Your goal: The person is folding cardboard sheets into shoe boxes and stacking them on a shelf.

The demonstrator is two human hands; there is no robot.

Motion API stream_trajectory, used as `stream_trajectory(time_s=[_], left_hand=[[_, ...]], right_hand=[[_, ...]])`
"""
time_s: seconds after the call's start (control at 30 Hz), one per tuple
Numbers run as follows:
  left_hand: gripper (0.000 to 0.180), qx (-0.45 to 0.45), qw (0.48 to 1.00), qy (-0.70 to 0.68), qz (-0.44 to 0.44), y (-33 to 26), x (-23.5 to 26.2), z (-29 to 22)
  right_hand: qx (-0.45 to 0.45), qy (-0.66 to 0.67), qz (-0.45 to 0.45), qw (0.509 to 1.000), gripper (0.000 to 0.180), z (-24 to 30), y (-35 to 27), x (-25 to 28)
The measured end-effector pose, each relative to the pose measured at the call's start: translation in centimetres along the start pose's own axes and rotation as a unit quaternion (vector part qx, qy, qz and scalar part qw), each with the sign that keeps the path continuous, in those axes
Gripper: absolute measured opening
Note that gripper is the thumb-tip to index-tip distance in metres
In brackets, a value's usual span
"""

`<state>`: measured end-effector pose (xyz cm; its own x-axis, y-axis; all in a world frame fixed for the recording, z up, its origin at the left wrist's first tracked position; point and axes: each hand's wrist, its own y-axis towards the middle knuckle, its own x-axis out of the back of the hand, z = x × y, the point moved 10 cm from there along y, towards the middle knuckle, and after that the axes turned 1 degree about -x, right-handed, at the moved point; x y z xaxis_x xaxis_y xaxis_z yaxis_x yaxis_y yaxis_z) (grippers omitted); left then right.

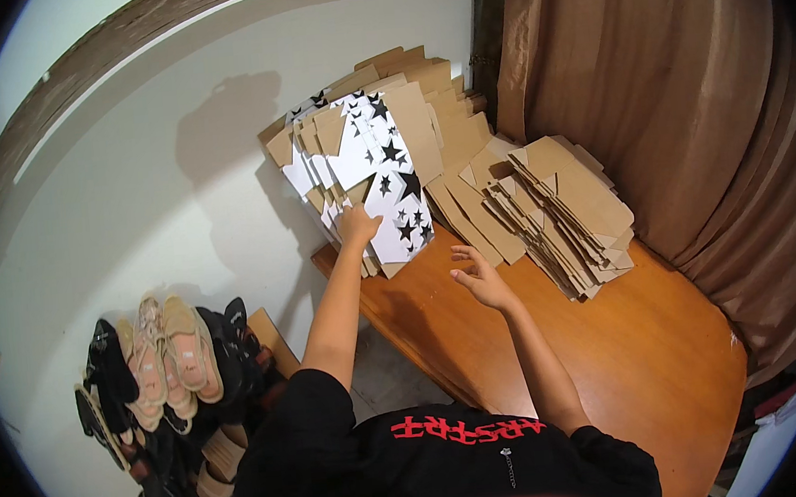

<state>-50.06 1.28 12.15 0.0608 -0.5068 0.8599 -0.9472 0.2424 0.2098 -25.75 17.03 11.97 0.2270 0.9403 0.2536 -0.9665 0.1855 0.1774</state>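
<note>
A stack of flattened cardboard boxes, the front one a white cardboard box with black stars, leans upright against more cardboard at the wall end of the table. My left hand is at the stack's lower left edge, thumb across the white face and fingers closed around the edge, partly hidden among the layers. Above the tabletop, to the right of the stack, my right hand hangs with fingers apart and nothing in it. Beyond it lies a pile of folded brown cardboard boxes, tilted and overlapping.
The wooden table has a rounded right end. Brown curtains hang along its far right side. At the lower left, a rack of shoes stands by the white wall. Plain brown cardboard stands behind the stack.
</note>
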Motion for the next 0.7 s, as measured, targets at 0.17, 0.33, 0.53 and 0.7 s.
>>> stream_trajectory(time_s=[0.17, 0.33, 0.53, 0.7], left_hand=[[0.029, -0.064, 0.99, -0.12, -0.039, 0.9, -1.2, 0.5], [0.016, -0.151, 0.903, -0.366, -0.166, -0.9, -0.7, -1.0], [0.014, -0.275, 0.832, -0.418, -0.24, -7.0, 4.9, -8.9], [0.02, -0.444, 0.815, -0.373, 0.001, -13.2, 4.3, -19.0]], right_hand=[[-0.013, -0.012, -0.06, 0.998, 0.045, -1.9, 2.7, -0.1], [-0.038, -0.026, -0.08, 0.996, 0.045, -2.6, 3.4, -0.3], [-0.006, -0.041, -0.172, 0.984, 0.051, -1.1, 1.9, 3.6], [0.073, -0.023, -0.295, 0.953, 0.057, 4.1, -3.7, 8.9]])
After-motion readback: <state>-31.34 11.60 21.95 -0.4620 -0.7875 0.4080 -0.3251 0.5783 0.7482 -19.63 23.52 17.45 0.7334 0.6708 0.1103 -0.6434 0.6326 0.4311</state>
